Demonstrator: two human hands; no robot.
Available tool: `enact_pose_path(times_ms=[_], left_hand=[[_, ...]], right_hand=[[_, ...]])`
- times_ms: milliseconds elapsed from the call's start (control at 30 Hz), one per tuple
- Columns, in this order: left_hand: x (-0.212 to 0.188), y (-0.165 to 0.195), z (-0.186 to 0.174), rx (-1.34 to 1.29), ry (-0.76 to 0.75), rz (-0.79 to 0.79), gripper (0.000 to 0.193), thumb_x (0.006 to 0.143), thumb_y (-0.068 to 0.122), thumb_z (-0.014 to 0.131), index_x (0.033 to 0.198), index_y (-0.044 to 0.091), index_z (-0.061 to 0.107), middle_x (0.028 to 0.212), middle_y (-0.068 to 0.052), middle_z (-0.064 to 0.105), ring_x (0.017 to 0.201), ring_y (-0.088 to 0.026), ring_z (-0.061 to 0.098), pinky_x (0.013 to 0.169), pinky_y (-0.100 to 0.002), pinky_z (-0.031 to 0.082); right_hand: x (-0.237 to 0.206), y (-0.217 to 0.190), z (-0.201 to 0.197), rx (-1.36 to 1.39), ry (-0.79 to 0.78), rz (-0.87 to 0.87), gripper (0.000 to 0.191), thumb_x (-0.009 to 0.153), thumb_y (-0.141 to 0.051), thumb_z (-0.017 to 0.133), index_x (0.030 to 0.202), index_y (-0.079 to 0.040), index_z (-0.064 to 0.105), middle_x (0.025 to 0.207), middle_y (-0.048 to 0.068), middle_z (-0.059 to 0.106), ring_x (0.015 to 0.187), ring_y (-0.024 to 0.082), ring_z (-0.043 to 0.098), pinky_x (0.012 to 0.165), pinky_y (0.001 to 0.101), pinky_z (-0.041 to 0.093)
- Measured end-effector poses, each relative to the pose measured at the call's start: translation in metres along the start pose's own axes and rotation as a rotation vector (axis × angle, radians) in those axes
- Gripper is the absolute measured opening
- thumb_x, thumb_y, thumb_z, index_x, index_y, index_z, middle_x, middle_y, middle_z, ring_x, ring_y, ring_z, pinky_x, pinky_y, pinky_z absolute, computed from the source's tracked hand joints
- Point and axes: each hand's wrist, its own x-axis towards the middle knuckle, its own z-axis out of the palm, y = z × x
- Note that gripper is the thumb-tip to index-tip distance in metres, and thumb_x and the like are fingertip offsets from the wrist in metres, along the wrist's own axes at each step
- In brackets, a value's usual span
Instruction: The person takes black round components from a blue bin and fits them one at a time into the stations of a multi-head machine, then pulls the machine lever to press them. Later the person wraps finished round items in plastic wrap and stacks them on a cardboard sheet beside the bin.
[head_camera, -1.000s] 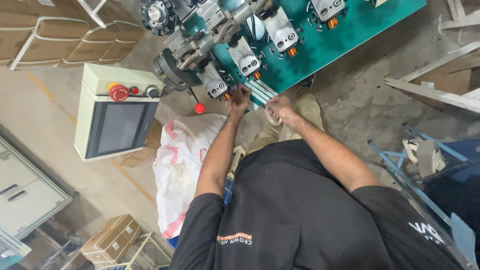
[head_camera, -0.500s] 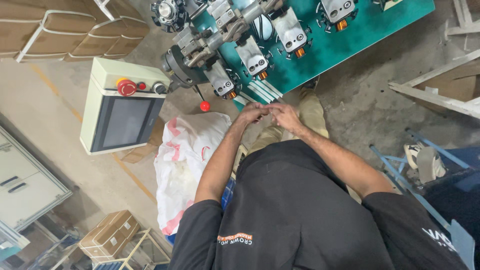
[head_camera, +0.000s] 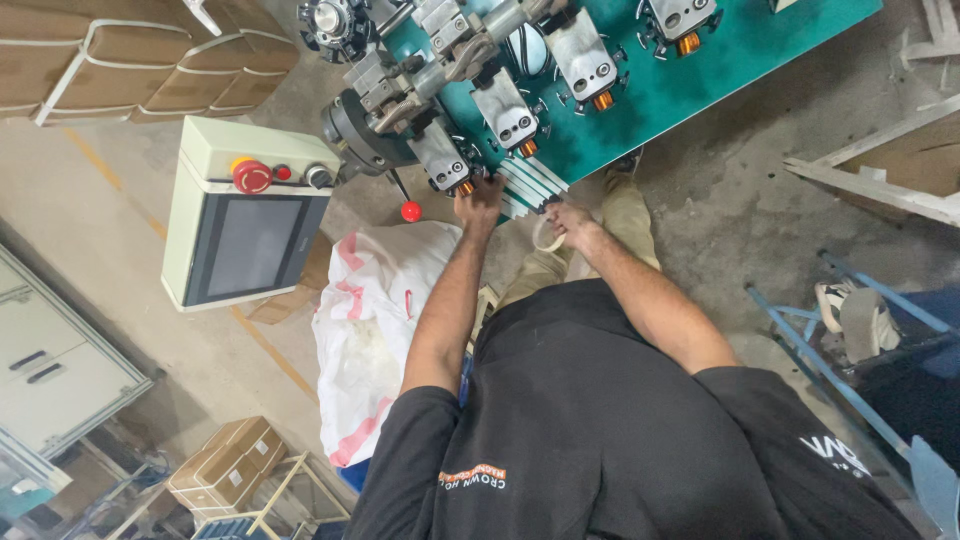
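Machine bench at top of view, winding heads in a row on it. Control panel to its left — cartons beyond that. Sack on the floor below the bench edge, boxes lower left, rack far right.

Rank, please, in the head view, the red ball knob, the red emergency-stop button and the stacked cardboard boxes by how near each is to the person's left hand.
From the left hand at the machine's lower edge:
1. Red ball knob, just beside the hand, toward the control panel.
2. Red emergency-stop button, farther that way, on top of the cream control panel.
3. Stacked cardboard boxes, farthest, in the upper corner beyond the panel.
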Motion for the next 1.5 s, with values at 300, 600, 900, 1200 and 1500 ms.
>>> enact_pose_path(times_ms=[300,600,900,1200,1500], left_hand=[[-0.027,-0.006,-0.011,-0.723,-1.06,-0.499,0.025,0.076,0.028,0.084,0.087,0.008,0.074,0.076,-0.001,0.067,0.065,-0.012,0.059,0.059,-0.033,0.048],[0.001,-0.023,-0.01,-0.146,-0.118,-0.202,0.017,0.089,0.028,0.076,0.1,0.016,0.076,0.093,-0.007,0.076,0.09,-0.032,0.071,0.078,-0.042,0.057],[-0.005,-0.017,-0.034,-0.142,-0.025,-0.041,0.031,0.087,0.037,0.076,0.11,0.017,0.074,0.103,-0.009,0.076,0.095,-0.034,0.071,0.08,-0.046,0.056],[-0.09,-0.114,-0.062,-0.291,-0.099,-0.471,0.044,0.084,0.041,0.074,0.112,0.007,0.069,0.109,-0.021,0.07,0.103,-0.04,0.067,0.09,-0.048,0.051],[-0.23,-0.167,-0.098,-0.246,-0.224,-0.939,0.054,0.088,0.04,0.075,0.12,-0.002,0.062,0.088,-0.017,0.072,0.088,-0.032,0.069,0.085,-0.042,0.052]], right_hand=[[-0.044,0.006,-0.009,-0.584,-0.221,-0.448,0.029,0.097,-0.01,0.052,0.121,-0.013,0.067,0.071,-0.001,0.066,0.053,0.006,0.056,0.045,0.0229,0.043],[-0.015,0.005,0.013,-0.486,0.014,-0.205,0.009,0.093,-0.012,0.068,0.089,-0.004,0.071,0.069,0.004,0.064,0.048,0.009,0.052,0.04,0.0268,0.037],[-0.013,0.008,-0.001,-0.367,0.07,-0.326,0.022,0.09,-0.003,0.058,0.105,0.0,0.075,0.07,0.006,0.067,0.051,0.013,0.054,0.041,0.0285,0.038],[-0.085,-0.075,-0.033,-1.58,0.347,-1.276,0.052,0.098,-0.021,0.061,0.147,-0.003,0.055,0.099,0.021,0.069,0.087,0.04,0.066,0.08,0.0542,0.053],[-0.017,-0.151,0.086,-1.986,0.278,-1.115,0.054,0.088,-0.027,0.07,0.134,-0.004,0.053,0.1,0.019,0.069,0.096,0.039,0.066,0.079,0.0535,0.052]])
